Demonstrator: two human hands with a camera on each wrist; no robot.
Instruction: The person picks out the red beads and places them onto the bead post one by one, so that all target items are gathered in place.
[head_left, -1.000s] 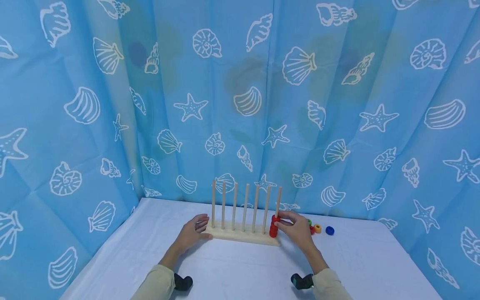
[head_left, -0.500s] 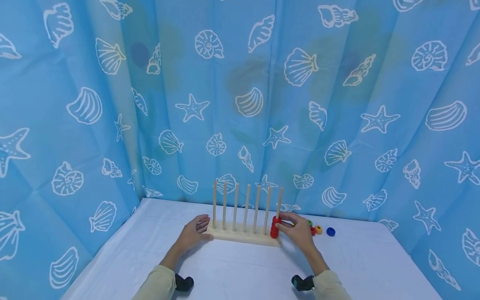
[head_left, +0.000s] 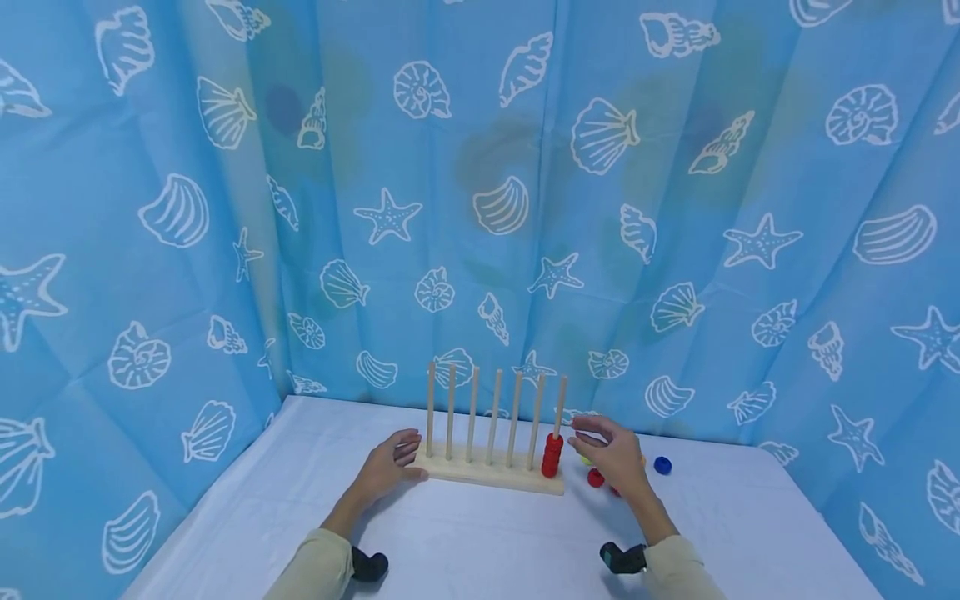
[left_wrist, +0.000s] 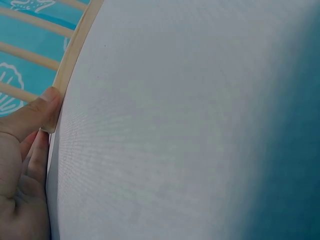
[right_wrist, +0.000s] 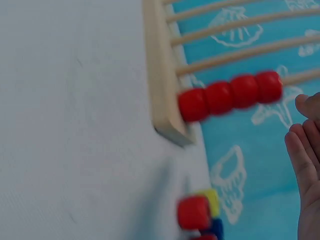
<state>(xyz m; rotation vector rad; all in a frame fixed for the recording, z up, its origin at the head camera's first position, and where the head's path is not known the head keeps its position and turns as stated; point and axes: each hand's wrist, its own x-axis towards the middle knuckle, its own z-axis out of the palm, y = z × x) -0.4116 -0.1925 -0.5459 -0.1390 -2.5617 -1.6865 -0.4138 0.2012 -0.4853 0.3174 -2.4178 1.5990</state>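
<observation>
A wooden peg rack (head_left: pixel 487 477), a long flat base with several upright pegs, stands on the white-covered table. At its left end my left hand (head_left: pixel 381 471) grips the base; in the left wrist view the thumb (left_wrist: pixel 49 95) presses the front edge, with fingers behind. Several red beads (head_left: pixel 552 455) are stacked on the rightmost peg, and the other pegs carry none. My right hand (head_left: pixel 615 454) is just right of that stack, apart from it, holding nothing. The right wrist view shows its fingers (right_wrist: pixel 300 160) fairly straight beside the peg's upper part.
Loose beads lie right of the rack, partly hidden by my right hand: a red bead (head_left: pixel 596 477), a yellow bead (head_left: pixel 585 459) and others. A blue bead (head_left: pixel 662 465) sits farther right. A blue shell-print curtain (head_left: pixel 480 208) hangs behind the table.
My right hand has let go of the top red bead, now settled on the stack, and moved right. My left hand stays on the base.
</observation>
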